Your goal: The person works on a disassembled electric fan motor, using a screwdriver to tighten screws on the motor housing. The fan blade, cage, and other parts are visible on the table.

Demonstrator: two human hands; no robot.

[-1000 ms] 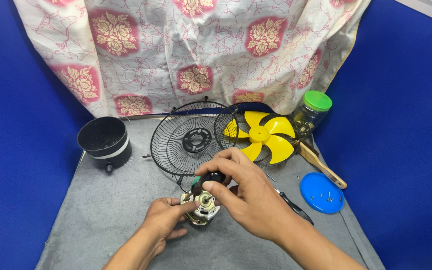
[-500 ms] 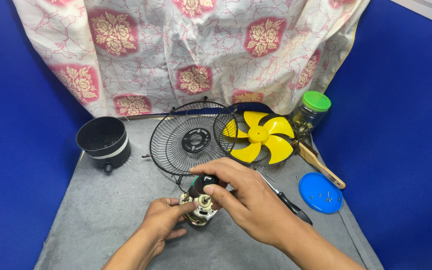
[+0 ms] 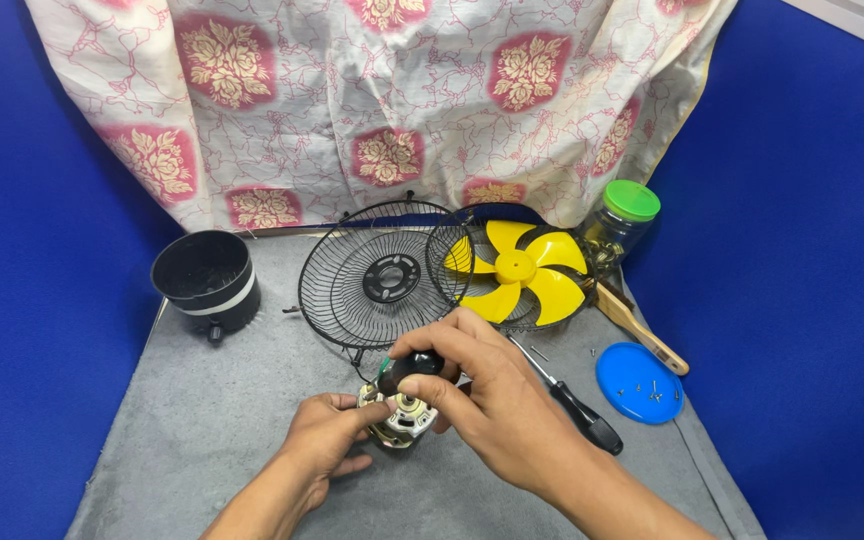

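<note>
Left hand point(image 3: 324, 440) cupped the fan motor point(image 3: 398, 418) on the grey mat point(image 3: 202, 420); right hand point(image 3: 482, 400) pinched a black knob point(image 3: 414, 364) atop it. Beyond the hands lay wire guards point(image 3: 377, 275) and yellow blade point(image 3: 517, 270), already detached; the motor appeared still assembled.

Right hand point(image 3: 492, 400) slightly lower, leftward
</note>
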